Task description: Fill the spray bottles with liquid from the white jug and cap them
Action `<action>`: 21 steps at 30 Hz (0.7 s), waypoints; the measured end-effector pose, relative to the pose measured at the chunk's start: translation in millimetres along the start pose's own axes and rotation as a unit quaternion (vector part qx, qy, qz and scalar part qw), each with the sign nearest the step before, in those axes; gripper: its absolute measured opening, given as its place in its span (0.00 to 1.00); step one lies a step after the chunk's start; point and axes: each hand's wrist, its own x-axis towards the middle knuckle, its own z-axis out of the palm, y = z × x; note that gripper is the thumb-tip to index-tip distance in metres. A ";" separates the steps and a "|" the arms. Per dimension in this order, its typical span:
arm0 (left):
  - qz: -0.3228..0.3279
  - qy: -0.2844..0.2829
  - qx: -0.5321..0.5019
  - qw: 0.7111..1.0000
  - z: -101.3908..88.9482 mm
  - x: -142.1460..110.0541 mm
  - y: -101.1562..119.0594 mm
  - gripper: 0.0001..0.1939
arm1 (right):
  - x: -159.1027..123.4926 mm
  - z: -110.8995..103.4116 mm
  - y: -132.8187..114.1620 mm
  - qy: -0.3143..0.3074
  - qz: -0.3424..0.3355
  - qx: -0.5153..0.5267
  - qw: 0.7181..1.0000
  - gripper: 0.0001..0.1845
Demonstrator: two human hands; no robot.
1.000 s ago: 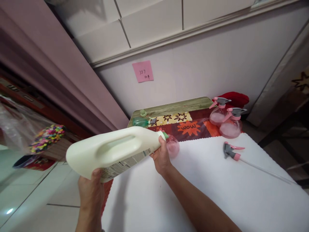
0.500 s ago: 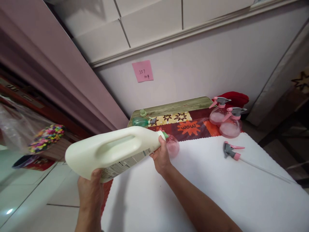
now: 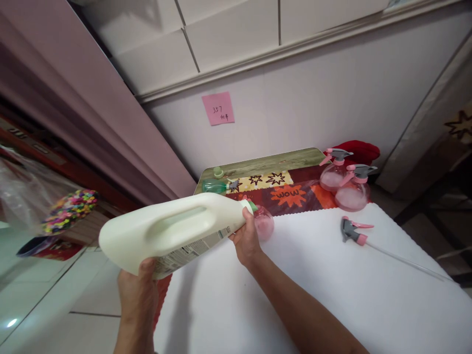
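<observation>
A large pale green detergent jug (image 3: 173, 221) is held tilted over the table, its green spout at the mouth of a round pink spray bottle (image 3: 264, 225) that has no sprayer head on it. My left hand (image 3: 138, 287) grips the jug near its base from below. Around the neck, my right hand (image 3: 247, 241) is closed, with the thumb on the white collar. The jug and hand partly hide the bottle's mouth. Lying on the white tabletop to the right is a grey and pink trigger sprayer head (image 3: 354, 231) with a long clear tube.
Two pink spray bottles (image 3: 352, 193) with sprayers stand at the right rear, by a red object (image 3: 359, 151). A green spray bottle (image 3: 214, 186) and a light green cap (image 3: 219, 172) lie at the back left. Behind the table (image 3: 317, 295) rises a white wall with a pink note (image 3: 218, 108).
Almost nothing differs. The jug, both hands and the pink bottle stay in place, with only a very slight shift of the view.
</observation>
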 end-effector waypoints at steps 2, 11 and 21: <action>0.004 0.003 0.006 1.000 -1.0 1.1 -0.9 0.37 | 0.2 0.1 0.0 0.002 0.002 0.002 1.000 0.28; 0.024 0.009 0.008 1.000 -3.2 5.9 -4.4 0.40 | 0.4 1.6 -0.5 0.007 0.006 0.005 1.000 0.27; 0.041 0.013 0.026 0.999 -2.0 4.9 -4.9 0.41 | 0.2 1.2 -1.1 0.004 0.006 0.005 1.000 0.26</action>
